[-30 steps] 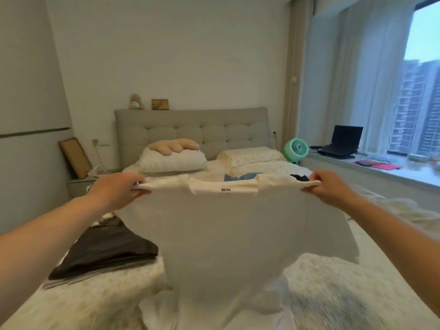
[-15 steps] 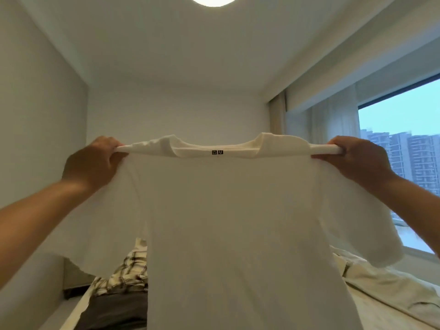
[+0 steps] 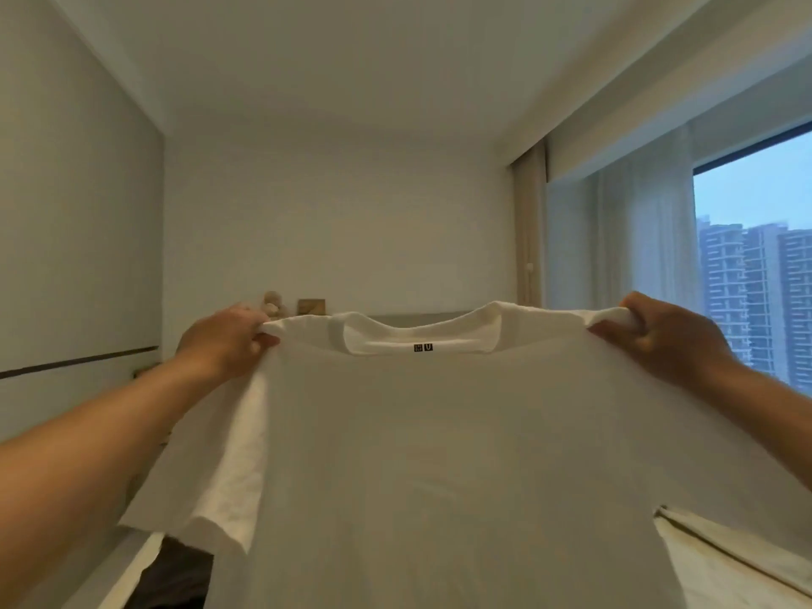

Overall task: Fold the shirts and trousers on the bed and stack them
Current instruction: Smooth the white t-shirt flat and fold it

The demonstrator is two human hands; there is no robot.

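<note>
You've got one white T-shirt (image 3: 439,454) held up in the air in front of you, spread flat, plain, with a small black neck label (image 3: 423,347). Your left hand (image 3: 224,340) pinches one shoulder, and your right hand (image 3: 659,340) pinches the other. One dark garment (image 3: 175,578) lies below left.

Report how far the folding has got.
Done: hard to tell; a dark garment lies low at the bottom left, too little in view to say whether it is folded. In hand: the left hand and right hand pinch the white shirt at its shoulders, held up spread and unfolded. Left: lay this shirt down, fold it and stack it. The shirt hides most of the bed, so other clothes cannot be counted.
</note>
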